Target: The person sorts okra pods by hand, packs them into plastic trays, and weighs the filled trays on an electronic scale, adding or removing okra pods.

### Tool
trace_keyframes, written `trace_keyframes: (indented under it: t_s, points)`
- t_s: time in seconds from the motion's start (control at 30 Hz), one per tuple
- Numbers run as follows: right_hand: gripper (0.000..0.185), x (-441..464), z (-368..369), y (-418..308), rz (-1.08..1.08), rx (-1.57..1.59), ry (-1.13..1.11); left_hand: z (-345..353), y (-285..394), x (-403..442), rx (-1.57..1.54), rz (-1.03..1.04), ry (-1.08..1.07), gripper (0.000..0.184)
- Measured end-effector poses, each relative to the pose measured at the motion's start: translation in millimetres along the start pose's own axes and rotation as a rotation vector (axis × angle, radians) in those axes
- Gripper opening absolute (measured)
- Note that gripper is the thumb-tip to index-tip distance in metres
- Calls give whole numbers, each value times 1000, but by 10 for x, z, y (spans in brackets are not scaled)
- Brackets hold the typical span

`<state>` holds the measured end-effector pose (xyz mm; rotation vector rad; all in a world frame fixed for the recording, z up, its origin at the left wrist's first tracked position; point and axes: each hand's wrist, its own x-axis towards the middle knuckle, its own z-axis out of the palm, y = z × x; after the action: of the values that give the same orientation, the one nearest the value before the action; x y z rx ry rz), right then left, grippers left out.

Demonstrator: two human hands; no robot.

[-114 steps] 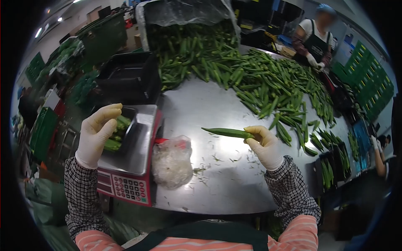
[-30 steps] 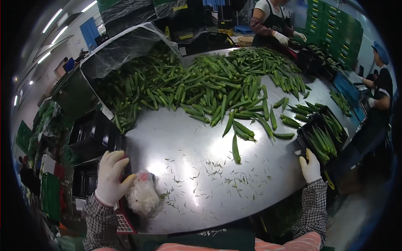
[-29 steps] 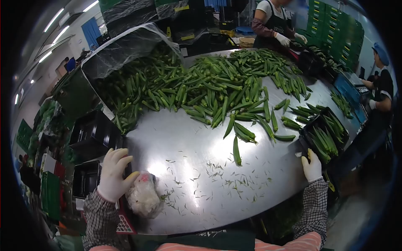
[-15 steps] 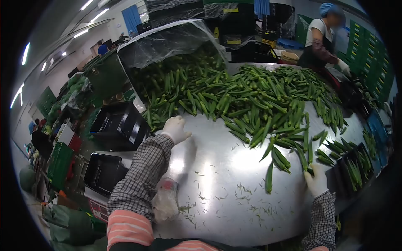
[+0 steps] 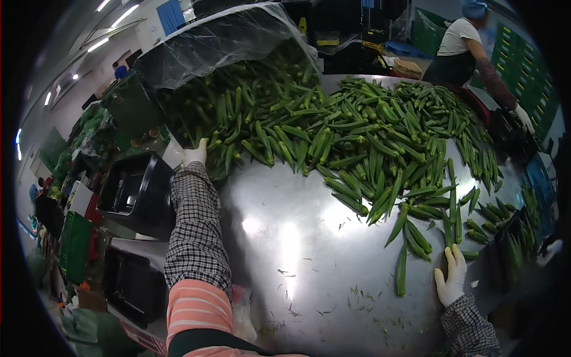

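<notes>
My left hand (image 5: 195, 156), in a pale glove, is at the lower left corner of a tipped crate lined with clear plastic (image 5: 220, 47). Its fingers look bent round the crate's edge, though they are partly hidden. Okra pods (image 5: 363, 137) spill from the crate across the metal table (image 5: 267, 220) in a broad heap. At the right, my right hand (image 5: 452, 278), also gloved, rests near the table's edge with fingers apart and nothing in them. Its fingertips are just below several loose okra pods (image 5: 419, 238).
Two black trays, one upper (image 5: 134, 193) and one lower (image 5: 134, 285), stand left of my arm. A plastic bag (image 5: 242, 315) lies by my left sleeve. Okra scraps dot the table's front. A black container (image 5: 517, 241) holds okra at the right. A co-worker (image 5: 461, 50) stands at the far right.
My left hand has moved left and up from the table to the crate's corner. My right hand has shifted down from the okra and its fingers have spread. The co-worker has turned away.
</notes>
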<state>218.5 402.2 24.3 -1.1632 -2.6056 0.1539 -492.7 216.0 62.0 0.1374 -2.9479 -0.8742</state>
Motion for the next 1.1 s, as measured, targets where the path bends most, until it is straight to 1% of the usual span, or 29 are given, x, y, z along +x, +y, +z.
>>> trace_keyframes:
  t_s: [0.07, 0.17, 0.2, 0.27, 0.33, 0.4, 0.47, 0.53, 0.57, 0.67, 0.7, 0.73, 0.77, 0.8, 0.83, 0.87, 0.93, 1.0, 1.03, 1.1]
  points:
    - [61, -1, 2, -21, -4, -1, 4, 101, 6, 55, 7, 25, -71, 98]
    - [59, 30, -30, -44, 14, -21, -14, 300, -120, 378, -116, 143, -182, 100]
    - [58, 27, -18, -66, 25, -25, -24, 76, -32, 85, -73, 243, -267, 101]
    - [57, 35, 7, -68, 16, -25, -23, 198, 11, -51, -94, 284, -274, 97]
    - [56, 14, -5, -49, 23, -28, -19, 185, 172, -407, -104, 417, -449, 100]
    - [54, 23, -3, -49, 28, -20, -20, 269, 351, -868, 3, 399, -275, 105]
    - [53, 11, 3, -26, 30, 1, -8, 118, 493, -1357, -11, 360, -390, 108]
    - [51, -2, 13, -17, 39, 23, 2, -69, 542, -1744, -21, 470, -589, 107]
    - [51, -7, 16, -12, 49, 31, 6, 55, 500, -1741, -50, 655, -522, 100]
    - [49, -5, 23, 4, 53, 44, 20, -518, 724, -1847, -255, 611, -782, 88]
    - [49, -6, 20, 17, 44, 45, 18, -312, 681, -1490, -348, 661, -574, 69]
    - [48, -2, 21, 28, 44, 42, 19, -480, 731, -1473, -409, 618, -484, 55]
    - [48, 3, 35, 34, 47, 42, 21, -433, 691, -1228, -425, 642, -312, 48]
    - [48, 2, 46, 34, 52, 41, 24, -373, 639, -1042, -438, 618, -163, 50]
    - [47, -1, 41, 22, 59, 41, 15, -233, 552, -786, -422, 593, -121, 53]
    - [47, 6, 20, -1, 67, 39, 8, -91, 454, -620, -364, 582, -44, 65]
    - [47, 19, -3, -6, 63, 33, 9, 35, 314, -422, -145, 468, 11, 84]
    - [47, 22, 10, -5, 35, 31, 21, 243, 176, -164, -105, 417, -54, 97]
    - [47, 22, 17, -9, 31, 20, 25, 363, 164, -37, -154, 378, -160, 108]
    - [47, 27, 23, -13, 21, -1, 33, 648, 263, 89, -220, 373, -262, 113]
